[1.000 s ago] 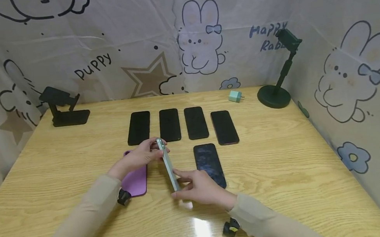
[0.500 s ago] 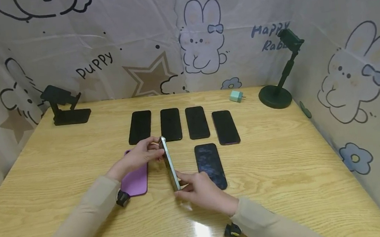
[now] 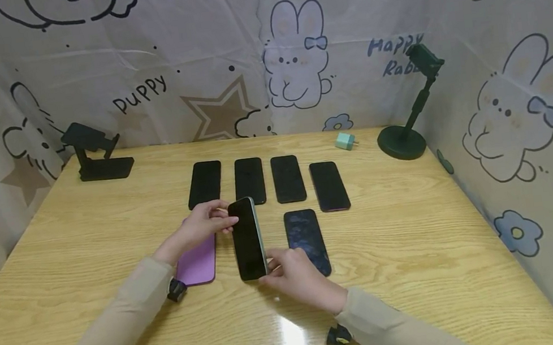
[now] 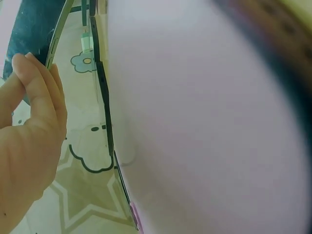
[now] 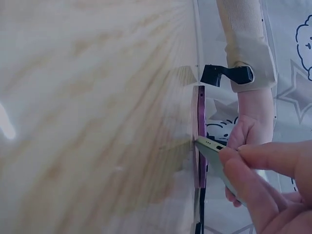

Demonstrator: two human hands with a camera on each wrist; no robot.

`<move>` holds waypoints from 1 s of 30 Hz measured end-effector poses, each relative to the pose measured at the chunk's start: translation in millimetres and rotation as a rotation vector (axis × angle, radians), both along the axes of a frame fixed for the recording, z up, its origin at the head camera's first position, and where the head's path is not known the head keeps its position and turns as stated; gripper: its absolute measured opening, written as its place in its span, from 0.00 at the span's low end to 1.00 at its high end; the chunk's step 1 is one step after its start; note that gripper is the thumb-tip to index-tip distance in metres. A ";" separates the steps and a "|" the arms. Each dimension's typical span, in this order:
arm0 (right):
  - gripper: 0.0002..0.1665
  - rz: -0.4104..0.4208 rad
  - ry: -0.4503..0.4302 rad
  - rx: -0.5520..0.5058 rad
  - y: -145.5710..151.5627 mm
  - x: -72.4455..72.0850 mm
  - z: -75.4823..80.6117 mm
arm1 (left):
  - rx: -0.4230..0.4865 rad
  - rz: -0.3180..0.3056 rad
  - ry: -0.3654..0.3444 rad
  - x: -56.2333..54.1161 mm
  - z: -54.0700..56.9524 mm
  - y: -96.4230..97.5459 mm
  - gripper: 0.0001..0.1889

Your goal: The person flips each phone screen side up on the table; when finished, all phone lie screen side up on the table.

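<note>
Both hands hold a smartphone with a black screen (image 3: 247, 241) and pale green edges, tilted with its screen towards the head camera. My left hand (image 3: 200, 225) pinches its upper left side, thumb on the screen. Down at the bottom right corner, my right hand (image 3: 302, 276) grips it between thumb and fingers. In the right wrist view the pale green phone's end edge (image 5: 210, 143) shows a charging port beside the fingertips. A purple phone-shaped slab (image 3: 199, 265) lies under the left forearm, partly hidden. Right of the held phone lies another phone with a dark blue patterned screen (image 3: 307, 240).
Several black-screened phones lie in a row behind, the rightmost phone (image 3: 330, 186) slightly forward. A black folding stand (image 3: 106, 169) is at the back left. A mint charger plug (image 3: 344, 141) and a dark green round-based stand (image 3: 402, 143) occupy the back right of the wooden table (image 3: 409, 260).
The held phone has turned from edge-on to showing its black screen to the head camera. Both hands stay in nearly the same place, still gripping it.
</note>
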State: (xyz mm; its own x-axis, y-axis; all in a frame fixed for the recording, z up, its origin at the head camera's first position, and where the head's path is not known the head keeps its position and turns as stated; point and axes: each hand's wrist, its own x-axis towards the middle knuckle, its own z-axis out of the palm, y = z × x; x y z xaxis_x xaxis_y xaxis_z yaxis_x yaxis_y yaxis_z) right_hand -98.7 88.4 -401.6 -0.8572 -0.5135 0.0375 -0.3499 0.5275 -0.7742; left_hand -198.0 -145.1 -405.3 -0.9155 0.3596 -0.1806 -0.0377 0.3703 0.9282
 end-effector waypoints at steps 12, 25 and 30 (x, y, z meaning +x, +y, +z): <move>0.20 -0.042 -0.034 0.083 1.0 -2.7 -0.7 | -0.031 -0.005 0.049 1.8 2.5 3.5 0.23; 0.28 -0.084 -0.144 0.130 -4.1 -7.1 -5.8 | -0.312 0.027 0.166 4.7 2.6 11.8 0.22; 0.23 -0.104 -0.154 0.153 -8.0 -7.7 -7.0 | -0.333 -0.008 0.183 4.4 0.7 15.0 0.23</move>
State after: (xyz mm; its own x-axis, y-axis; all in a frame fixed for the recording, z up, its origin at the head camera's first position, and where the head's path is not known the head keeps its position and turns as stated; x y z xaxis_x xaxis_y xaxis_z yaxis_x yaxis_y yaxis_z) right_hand -106.4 80.4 -408.6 -0.8954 -0.4119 -0.1689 -0.1718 0.6698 -0.7224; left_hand -193.6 -130.0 -404.5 -0.9408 0.3158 -0.1228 0.1213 0.6522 0.7483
